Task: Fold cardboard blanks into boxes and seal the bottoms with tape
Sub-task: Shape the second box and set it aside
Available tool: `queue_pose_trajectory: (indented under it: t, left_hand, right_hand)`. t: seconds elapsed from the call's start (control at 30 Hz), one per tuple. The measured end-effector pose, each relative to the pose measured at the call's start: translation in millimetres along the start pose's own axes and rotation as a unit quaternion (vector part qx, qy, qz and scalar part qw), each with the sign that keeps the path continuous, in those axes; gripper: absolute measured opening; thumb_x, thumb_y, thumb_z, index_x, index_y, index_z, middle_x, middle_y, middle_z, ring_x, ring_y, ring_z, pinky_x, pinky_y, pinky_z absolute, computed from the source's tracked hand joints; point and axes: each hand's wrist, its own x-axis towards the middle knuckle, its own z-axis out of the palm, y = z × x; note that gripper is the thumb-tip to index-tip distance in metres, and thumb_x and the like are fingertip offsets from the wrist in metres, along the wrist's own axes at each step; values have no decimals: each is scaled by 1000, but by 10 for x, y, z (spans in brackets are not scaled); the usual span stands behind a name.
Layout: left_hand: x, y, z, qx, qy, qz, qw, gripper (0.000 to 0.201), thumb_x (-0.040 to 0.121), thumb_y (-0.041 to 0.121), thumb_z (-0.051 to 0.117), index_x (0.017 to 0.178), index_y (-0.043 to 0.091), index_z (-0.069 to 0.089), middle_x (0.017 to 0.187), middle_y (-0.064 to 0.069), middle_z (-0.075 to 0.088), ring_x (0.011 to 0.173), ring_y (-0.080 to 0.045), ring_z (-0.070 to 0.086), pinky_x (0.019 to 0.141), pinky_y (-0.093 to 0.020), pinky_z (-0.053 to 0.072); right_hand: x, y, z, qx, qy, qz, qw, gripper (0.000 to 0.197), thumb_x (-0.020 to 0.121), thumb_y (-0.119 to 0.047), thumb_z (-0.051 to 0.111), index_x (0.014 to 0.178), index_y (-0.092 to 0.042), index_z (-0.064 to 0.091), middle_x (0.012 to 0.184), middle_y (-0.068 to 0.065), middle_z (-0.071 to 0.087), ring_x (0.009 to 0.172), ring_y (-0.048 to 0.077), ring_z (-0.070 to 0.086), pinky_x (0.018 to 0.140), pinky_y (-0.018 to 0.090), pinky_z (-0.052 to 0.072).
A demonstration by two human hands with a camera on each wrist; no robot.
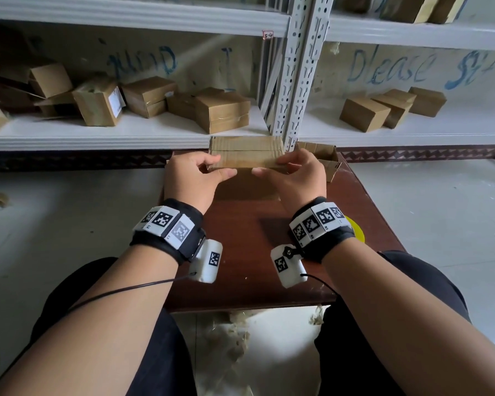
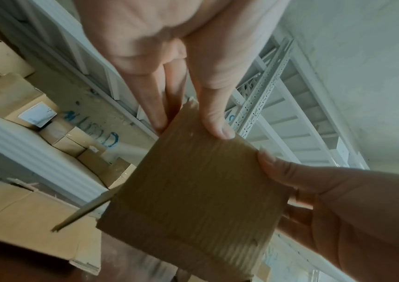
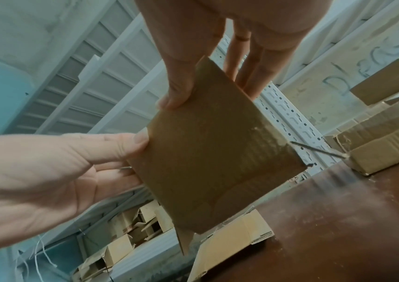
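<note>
A flattened brown cardboard blank [image 1: 246,151] is held up over the far half of the dark brown table [image 1: 240,267]. My left hand [image 1: 220,167] pinches its left end, thumb on the near face and fingers behind. My right hand [image 1: 269,166] pinches the right end the same way. In the left wrist view my left hand [image 2: 191,129] grips one corner of the blank [image 2: 193,190]. In the right wrist view my right hand [image 3: 208,95] grips the opposite corner of the blank [image 3: 217,162]. A yellow round thing [image 1: 356,232], perhaps tape, shows behind my right wrist.
A flat cardboard piece [image 1: 246,188] lies on the table under the hands. An open-topped box [image 1: 325,157] stands at the table's back right corner. White metal shelves [image 1: 292,81] behind carry several folded boxes [image 1: 220,111]. Pale floor lies on both sides of the table.
</note>
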Motion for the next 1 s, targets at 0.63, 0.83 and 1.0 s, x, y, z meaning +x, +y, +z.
queue_pose_trajectory:
  t: [0.63,0.83,1.0]
  left_hand:
    - [-158,51,238,3,1,6,1000,43,84,61,71,99,20,72,95,9,74,93,-12,68,88,-38,57]
    - [-74,-2,266,9,-1,-44,999,102,64,94,62,137,22,61,134,6,68,124,-13,63,105,-40,53]
    - [-20,10,171,28,30,7,999,55,89,68,64,68,17,58,62,4,59,68,-20,58,62,-33,43]
  right_hand:
    - [63,124,113,94,-1,-12,995,70,80,-54,81,141,-25,64,115,-8,78,110,8,72,100,40,59]
    - [35,189,192,75,4,25,997,82,76,-79,62,142,-29,63,103,-3,81,100,15,76,93,47,61]
    - [4,98,182,62,-16,-12,998,73,72,-81,73,126,-32,69,115,-10,77,113,10,69,104,44,54]
